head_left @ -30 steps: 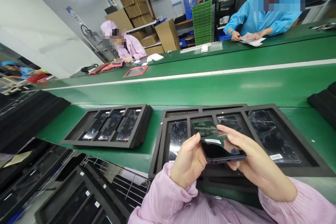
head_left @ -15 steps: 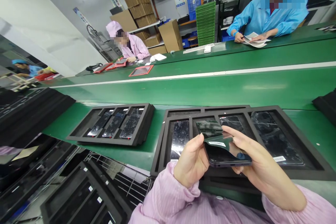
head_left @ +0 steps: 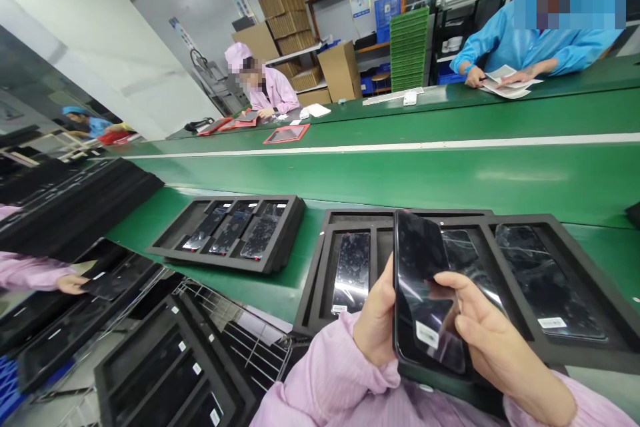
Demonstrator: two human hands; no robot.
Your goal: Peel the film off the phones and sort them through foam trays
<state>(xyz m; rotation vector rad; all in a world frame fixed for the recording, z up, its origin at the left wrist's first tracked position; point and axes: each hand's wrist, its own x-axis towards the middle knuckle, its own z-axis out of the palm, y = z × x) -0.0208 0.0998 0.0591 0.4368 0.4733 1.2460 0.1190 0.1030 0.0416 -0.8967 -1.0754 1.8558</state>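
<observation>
Wrapped around the left side of a black smartphone [head_left: 417, 260], my left hand [head_left: 377, 320] keeps it tilted upright with its glossy screen towards me. My right hand [head_left: 483, 323] is closed at the phone's right edge, thumb and forefinger pinching a clear film over the screen. A white label [head_left: 427, 333] shows low on the film. How far the film is lifted is hard to tell. Behind the phone lies a black foam tray [head_left: 320, 280], with a film-covered phone [head_left: 351, 270] in its left slot and a larger screen [head_left: 547, 280] at the right.
Another foam tray [head_left: 220, 267] with several phones rests on the green bench [head_left: 315, 247]. Lower left, more trays [head_left: 120, 373] stand by a wire rack [head_left: 250, 347]. A co-worker's hand [head_left: 73, 283] reaches in at left. Two people sit across the bench.
The phone has turned from nearly flat to upright facing me, and the film lies closer along its screen. My right hand has shifted to its right edge. A co-worker's hand has appeared at left.
</observation>
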